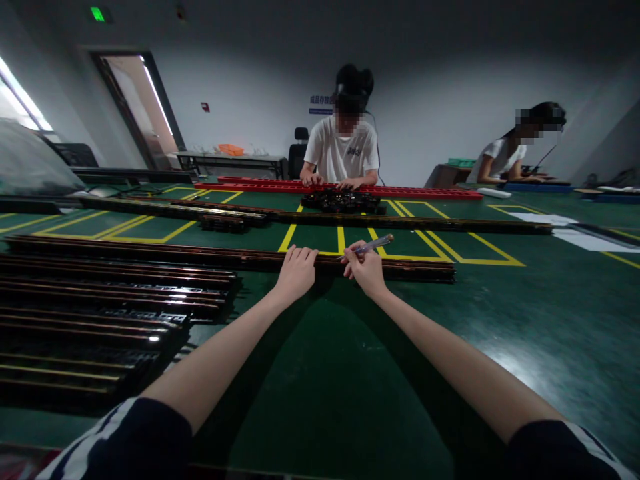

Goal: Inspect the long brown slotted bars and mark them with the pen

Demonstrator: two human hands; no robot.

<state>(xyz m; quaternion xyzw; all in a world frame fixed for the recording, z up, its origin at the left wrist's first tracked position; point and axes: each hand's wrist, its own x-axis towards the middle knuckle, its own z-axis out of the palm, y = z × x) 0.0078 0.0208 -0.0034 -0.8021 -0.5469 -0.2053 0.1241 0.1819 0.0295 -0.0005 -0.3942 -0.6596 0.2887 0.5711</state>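
My left hand is closed over the near edge of a long dark rail with copper-coloured lines, its fingers curled over the top and the thumb hidden. A slim clear pen is pinched in my right hand, its back end pointing up and right. The pen's tip points down at the rail, just right of my left hand; whether it touches cannot be made out. This rail lies crosswise on the green table in front of me.
Several similar rails lie stacked at the left. Beyond runs another long rail, then a dark heap of small parts and a red slotted strip before a person. White papers and another person are at the right.
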